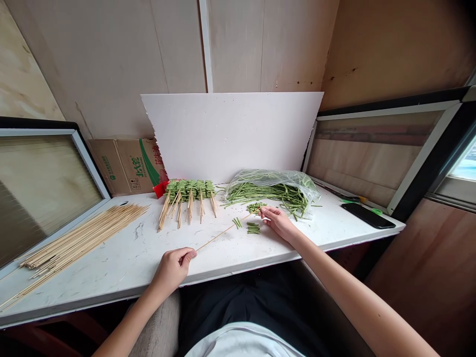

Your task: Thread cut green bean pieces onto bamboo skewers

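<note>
A thin bamboo skewer (219, 234) slants over the table's front part between my two hands. My left hand (171, 270) pinches its near end between thumb and fingers. At the far end, my right hand (278, 221) has its fingertips closed around the skewer's tip; whether a piece of bean is also between them is too small to tell. Just under the skewer lie a few cut green bean pieces (237, 223), with a neat row of short bean pieces (253, 228) beside them. A pile of cut beans (256, 207) sits behind my right fingertips.
Loaded bean skewers (190, 191) lie in bunches at the back. Long beans (267, 193) fill a clear plastic bag (308, 184) at back right. Bare skewers (85, 235) spread at left. A black phone (367, 216) lies right; a white board (238, 134) and carton (124, 166) stand behind.
</note>
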